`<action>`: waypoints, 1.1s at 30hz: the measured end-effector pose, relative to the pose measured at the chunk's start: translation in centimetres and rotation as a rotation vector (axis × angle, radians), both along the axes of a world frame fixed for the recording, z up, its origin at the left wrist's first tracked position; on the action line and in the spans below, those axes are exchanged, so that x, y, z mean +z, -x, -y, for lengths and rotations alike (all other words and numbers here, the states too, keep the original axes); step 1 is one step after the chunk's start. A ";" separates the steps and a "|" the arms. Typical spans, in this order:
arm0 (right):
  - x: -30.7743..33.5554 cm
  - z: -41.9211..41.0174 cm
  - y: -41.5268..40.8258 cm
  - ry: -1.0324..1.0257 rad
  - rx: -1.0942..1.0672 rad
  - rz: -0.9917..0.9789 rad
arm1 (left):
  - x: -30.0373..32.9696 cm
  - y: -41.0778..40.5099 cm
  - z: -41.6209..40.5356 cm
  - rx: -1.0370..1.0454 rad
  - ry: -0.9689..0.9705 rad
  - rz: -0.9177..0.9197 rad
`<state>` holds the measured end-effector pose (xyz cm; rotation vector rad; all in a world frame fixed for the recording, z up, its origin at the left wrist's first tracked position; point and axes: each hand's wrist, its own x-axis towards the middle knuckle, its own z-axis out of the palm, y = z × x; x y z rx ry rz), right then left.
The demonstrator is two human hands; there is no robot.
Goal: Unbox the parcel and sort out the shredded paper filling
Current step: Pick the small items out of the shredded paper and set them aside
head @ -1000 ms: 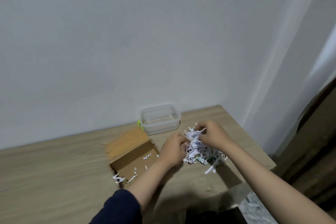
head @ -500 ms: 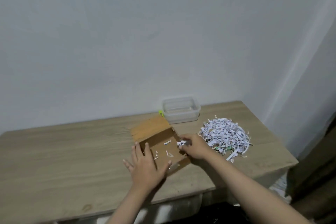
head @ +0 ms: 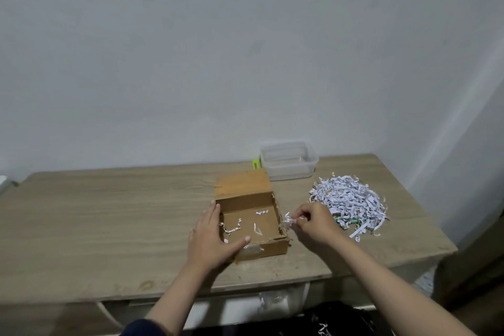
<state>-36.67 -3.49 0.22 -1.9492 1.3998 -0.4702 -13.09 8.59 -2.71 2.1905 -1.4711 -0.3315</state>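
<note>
Compared with half a second ago, the left hand (head: 211, 237) has moved from the near edge of the open brown cardboard box (head: 252, 222) to its left wall: the straight fingers now lie along that wall and the thumb reaches over the near front corner, so the hand presses the box without curling round it. The right hand (head: 313, 222) has moved out of the box and is now just outside its right wall, where the fingertips pinch a small tuft of white shredded paper strips (head: 288, 219). The large heap of white shredded paper (head: 349, 199) lies as before on the right part of the light wooden desk (head: 109, 213), near the right hand. A few loose white paper strips (head: 231, 226) remain on the box floor. Behind the box stands a clear plastic container (head: 289, 159) at the wall. A small yellow-green object (head: 255, 164) shows between box flap and container; most of it is hidden, so I cannot tell what it is. Under the desk edge, a dark item with white marks is cut off by the frame and too blurred to read.
</note>
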 end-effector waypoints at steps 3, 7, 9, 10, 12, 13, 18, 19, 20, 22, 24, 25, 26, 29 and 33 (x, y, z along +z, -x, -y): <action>-0.1 -0.2 0.0 0.026 -0.009 -0.006 | 0.0 -0.1 0.0 0.002 0.015 -0.017; -0.3 -0.2 -0.1 0.023 -0.072 0.019 | -0.1 -0.2 0.1 0.005 0.020 -0.051; -0.4 -0.3 -0.2 0.006 -0.114 0.030 | -0.1 -0.2 0.1 0.001 0.019 -0.057; -0.3 -0.3 -0.1 0.006 -0.149 0.038 | -0.1 -0.2 0.1 -0.003 0.017 -0.057; 0.2 0.3 0.7 0.046 -0.253 0.055 | 0.0 -0.3 0.0 -0.008 0.006 -0.056; 0.6 0.8 1.5 0.078 -0.293 0.053 | 0.0 -0.3 -0.1 -0.007 0.003 -0.057; 1.5 2.2 4.2 0.106 -0.230 -0.092 | 0.0 -0.7 -0.2 -0.010 0.008 -0.061; 1.2 2.1 4.3 0.104 -0.204 -0.135 | 0.0 -0.7 -0.2 -0.009 0.009 -0.059; 0.9 1.9 4.3 0.101 -0.182 -0.176 | 0.0 -0.8 -0.1 -0.008 0.008 -0.055; 0.2 1.5 4.2 0.088 -0.149 -0.225 | 0.1 -1.0 -0.2 -0.010 0.001 -0.048; -0.2 0.9 4.0 0.093 -0.119 -0.227 | 0.0 -1.7 -0.1 -0.015 -0.004 -0.041; -0.3 0.6 3.9 0.117 -0.107 -0.222 | 0.0 -2.1 -0.1 -0.016 -0.007 -0.037; -0.4 0.3 3.7 0.147 -0.104 -0.215 | 0.1 -2.6 0.0 -0.017 -0.013 -0.033; -0.5 0.0 3.7 0.217 -0.097 -0.220 | 0.7 -3.8 -0.2 0.004 -0.061 -0.047; -0.6 -0.4 3.6 0.210 -0.078 -0.240 | 1.5 -5.3 -1.0 0.054 -0.088 -0.095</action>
